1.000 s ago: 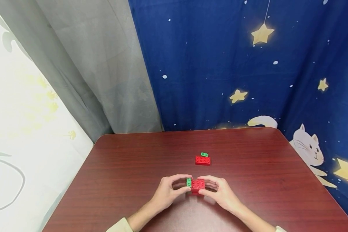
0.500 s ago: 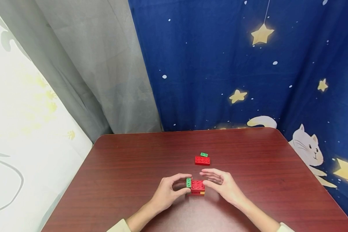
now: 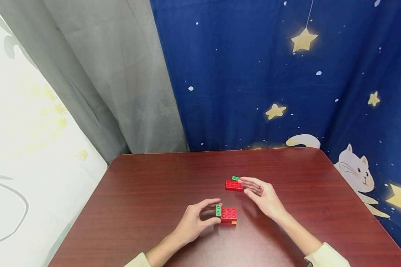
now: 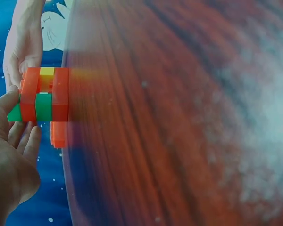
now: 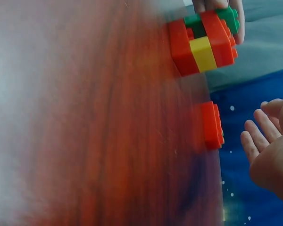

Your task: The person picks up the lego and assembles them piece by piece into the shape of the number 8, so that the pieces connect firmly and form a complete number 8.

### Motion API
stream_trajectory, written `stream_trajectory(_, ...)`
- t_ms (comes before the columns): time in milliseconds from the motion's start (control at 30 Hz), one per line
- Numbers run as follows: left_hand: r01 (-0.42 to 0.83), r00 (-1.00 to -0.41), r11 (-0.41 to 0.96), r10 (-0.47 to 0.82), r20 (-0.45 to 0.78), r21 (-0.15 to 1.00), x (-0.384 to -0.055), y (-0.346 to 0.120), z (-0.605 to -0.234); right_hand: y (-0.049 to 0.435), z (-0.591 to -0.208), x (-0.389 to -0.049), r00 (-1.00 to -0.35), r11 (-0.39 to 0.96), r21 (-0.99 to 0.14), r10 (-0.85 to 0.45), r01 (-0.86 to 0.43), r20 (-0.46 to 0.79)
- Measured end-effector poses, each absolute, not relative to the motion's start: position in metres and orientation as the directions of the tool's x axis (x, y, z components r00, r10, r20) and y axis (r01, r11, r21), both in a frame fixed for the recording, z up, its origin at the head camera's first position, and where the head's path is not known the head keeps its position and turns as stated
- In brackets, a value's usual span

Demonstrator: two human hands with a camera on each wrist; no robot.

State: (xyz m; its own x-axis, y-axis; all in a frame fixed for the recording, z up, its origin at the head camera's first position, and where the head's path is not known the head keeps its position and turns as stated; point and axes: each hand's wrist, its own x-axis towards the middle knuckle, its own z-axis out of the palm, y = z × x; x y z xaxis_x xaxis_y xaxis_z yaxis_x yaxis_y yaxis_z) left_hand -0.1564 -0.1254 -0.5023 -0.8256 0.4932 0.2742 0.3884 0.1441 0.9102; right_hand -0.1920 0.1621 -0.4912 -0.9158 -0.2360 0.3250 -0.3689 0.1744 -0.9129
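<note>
A stack of toy building bricks stands on the table in front of the person. It has a red brick (image 3: 228, 214) above another red brick (image 4: 61, 94), with a yellow brick (image 5: 203, 54) and a green brick (image 4: 44, 107) sandwiched between them. A small green brick (image 3: 218, 210) sits on top at the left end. The left hand (image 3: 195, 222) grips that end between thumb and fingers. Beyond the stack lies a loose red brick (image 3: 233, 185), with a small green brick (image 3: 235, 178) just behind it. The right hand (image 3: 266, 199), fingers loosely extended and holding nothing, hovers at their right side.
The dark red wooden table (image 3: 147, 193) reaches back to a grey curtain (image 3: 120, 74) and a blue curtain (image 3: 240, 74) with stars. A pale curtain (image 3: 33, 148) hangs at the left.
The right hand has let go of the stack's right end and moved back and right to the loose bricks. The left hand keeps its grip on the stack, which stays in place.
</note>
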Motion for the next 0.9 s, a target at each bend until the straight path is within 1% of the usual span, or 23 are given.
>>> stream_trajectory(133, 0.369, -0.835, 0.141, 0.485, 0.261, 0.919, -0.156, -0.124, -0.502, 0.165, -0.493, -0.204, -0.902, 0.21, -0.89, -0.251, -0.404, 0.35)
stream_trajectory(600, 0.345, -0.844, 0.149, 0.481, 0.237, 0.927, -0.153, -0.123, -0.502, 0.167, -0.509, -0.237, -0.908, 0.376, -0.832, -0.258, -0.408, 0.329)
stream_trajectory(900, 0.342, -0.842, 0.149, 0.487, 0.232, 0.928, -0.153, -0.122, -0.502, 0.164, -0.522, -0.25, -0.926, 0.397, -0.84, -0.232, -0.37, 0.298)
